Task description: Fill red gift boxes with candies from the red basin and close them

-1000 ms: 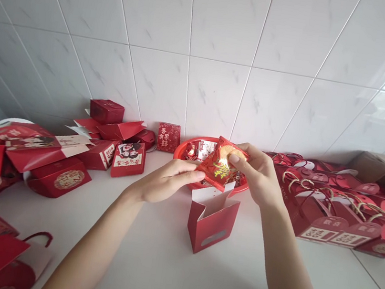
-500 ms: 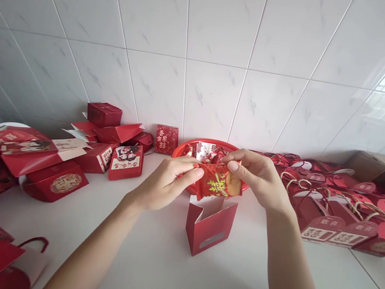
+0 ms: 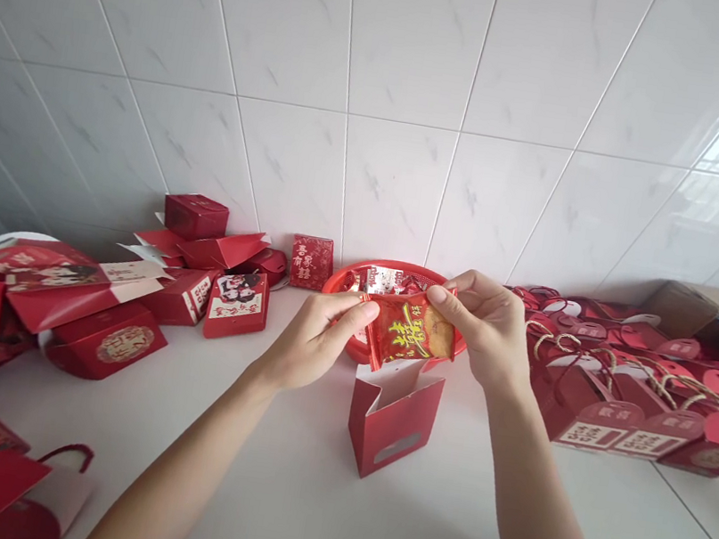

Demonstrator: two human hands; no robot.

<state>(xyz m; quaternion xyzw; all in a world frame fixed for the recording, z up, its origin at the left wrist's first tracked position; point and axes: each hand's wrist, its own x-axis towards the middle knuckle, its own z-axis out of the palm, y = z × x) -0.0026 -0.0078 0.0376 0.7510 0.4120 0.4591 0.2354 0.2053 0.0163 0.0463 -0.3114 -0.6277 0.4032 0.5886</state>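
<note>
A red snack packet (image 3: pixel 411 329) with yellow lettering is stretched between both hands. My left hand (image 3: pixel 319 336) pinches its left end, and my right hand (image 3: pixel 486 325) grips the upper right edge. Just below the packet stands an open-topped red paper box (image 3: pixel 393 428) with an oval window low on its front. Behind the hands, a round red basket (image 3: pixel 338 277) holds several wrapped items, partly hidden by the packet.
Several red gift boxes (image 3: pixel 112 339) crowd the left side. A small red patterned box (image 3: pixel 311 262) stands by the tiled wall. Rows of red boxes with rope handles (image 3: pixel 621 417) fill the right, with a cardboard box (image 3: pixel 698 307) behind them.
The packet's printed face now shows more fully, turned towards me. My right hand has shifted slightly and its fingers sit higher on the packet's edge. The paper box stays in place.
</note>
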